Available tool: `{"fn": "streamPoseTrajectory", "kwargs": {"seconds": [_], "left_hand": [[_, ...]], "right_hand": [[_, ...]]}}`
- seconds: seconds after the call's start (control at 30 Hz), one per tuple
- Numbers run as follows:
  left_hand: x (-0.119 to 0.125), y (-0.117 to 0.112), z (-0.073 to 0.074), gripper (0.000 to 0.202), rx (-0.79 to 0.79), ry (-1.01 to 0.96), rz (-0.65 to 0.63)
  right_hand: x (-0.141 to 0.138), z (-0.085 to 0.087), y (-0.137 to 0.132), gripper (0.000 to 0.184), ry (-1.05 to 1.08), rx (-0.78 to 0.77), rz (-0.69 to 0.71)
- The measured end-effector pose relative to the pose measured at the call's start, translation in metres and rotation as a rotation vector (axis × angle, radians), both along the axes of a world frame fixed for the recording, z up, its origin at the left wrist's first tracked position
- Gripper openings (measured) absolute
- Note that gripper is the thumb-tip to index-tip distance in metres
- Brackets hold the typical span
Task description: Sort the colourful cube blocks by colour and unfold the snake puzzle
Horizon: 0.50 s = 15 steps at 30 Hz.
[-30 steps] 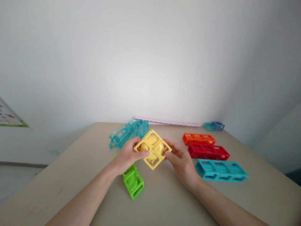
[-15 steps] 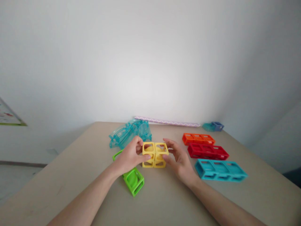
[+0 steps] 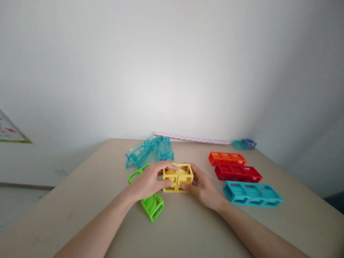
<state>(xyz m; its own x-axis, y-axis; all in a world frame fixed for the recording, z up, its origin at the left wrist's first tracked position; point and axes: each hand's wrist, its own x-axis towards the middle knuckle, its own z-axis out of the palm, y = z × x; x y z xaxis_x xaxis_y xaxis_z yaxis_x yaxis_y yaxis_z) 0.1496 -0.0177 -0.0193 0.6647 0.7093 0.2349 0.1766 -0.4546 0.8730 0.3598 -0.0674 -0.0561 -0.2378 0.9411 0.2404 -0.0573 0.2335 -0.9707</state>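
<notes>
Two yellow hollow cube blocks point(image 3: 177, 178) stand side by side on the table, touching each other. My left hand point(image 3: 150, 181) grips the left one, thumb on its near face and fingers over its top and outer side. The right block sits in my right hand point(image 3: 205, 188), the thumb across its front and the fingers behind it, partly hidden. Beneath my left wrist and hand lies a row of green hollow cube blocks point(image 3: 152, 206), its middle covered by the hand.
To the right lie an orange block row point(image 3: 227, 158), a red block row point(image 3: 238, 172) and a turquoise block row point(image 3: 252, 194). Clear teal plastic pieces point(image 3: 150, 150), a patterned purple strip point(image 3: 192, 138) and a blue cube point(image 3: 249, 143) are along the table's back, near the wall.
My left fingers have moved over the top of the left yellow block. My right hand has closed in nearer around the right one. The green row has shifted slightly.
</notes>
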Motion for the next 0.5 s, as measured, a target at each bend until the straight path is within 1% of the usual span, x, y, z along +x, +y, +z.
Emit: {"fn": "streamPoseTrajectory", "kwargs": {"seconds": [0.23,0.5], "left_hand": [[-0.0006,0.0036,-0.0048,0.038,0.004,-0.005,0.001],[-0.0011,0.0009,0.0002,0.038,-0.008,0.014,-0.008]], "right_hand": [[0.0008,0.0018,-0.0001,0.051,-0.014,-0.003,-0.001],[0.0009,0.0029,-0.0005,0.051,-0.028,0.007,-0.015]]}}
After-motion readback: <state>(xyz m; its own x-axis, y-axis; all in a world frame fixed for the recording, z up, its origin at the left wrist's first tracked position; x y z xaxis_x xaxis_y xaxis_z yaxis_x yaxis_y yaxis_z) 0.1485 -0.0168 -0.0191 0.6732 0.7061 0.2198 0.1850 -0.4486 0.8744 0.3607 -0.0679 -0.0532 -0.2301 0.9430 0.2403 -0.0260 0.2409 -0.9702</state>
